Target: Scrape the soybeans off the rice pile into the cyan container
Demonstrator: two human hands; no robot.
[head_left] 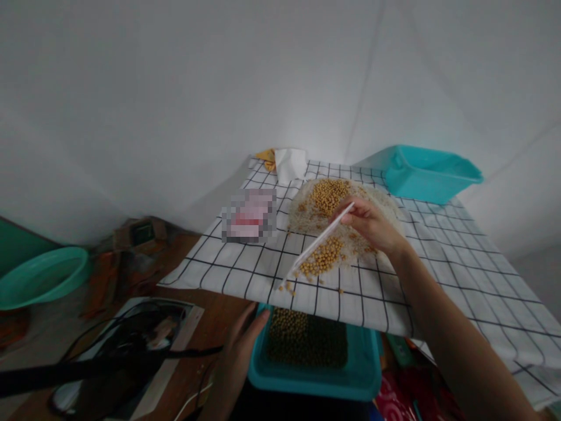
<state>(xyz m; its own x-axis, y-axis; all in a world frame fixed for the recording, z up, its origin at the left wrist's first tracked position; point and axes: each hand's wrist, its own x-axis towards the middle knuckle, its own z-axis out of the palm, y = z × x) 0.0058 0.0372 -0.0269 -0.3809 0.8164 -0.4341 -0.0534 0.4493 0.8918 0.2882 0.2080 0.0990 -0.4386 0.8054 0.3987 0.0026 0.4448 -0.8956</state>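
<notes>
My right hand (366, 222) is closed on one end of a thin white strip (322, 241), perhaps a card seen edge-on. It slants down to the left, its lower end close to the tablecloth by a few loose soybeans (288, 289). Right beside the strip lies a small heap of soybeans (323, 257). A larger soybean pile (328, 194) rests behind, on a spread of pale, straw-like bits (302, 217). Below the table edge, my left hand (245, 330) grips the left rim of a teal plastic tub (315, 383) that holds many soybeans (307, 339).
A checked cloth (464, 263) covers the table. On it stand a teal bin (433, 175) at back right, a white tissue (291, 165) and a blurred pink item (252, 216). At floor level on the left are a green basin (48, 278) and dark cables (127, 333).
</notes>
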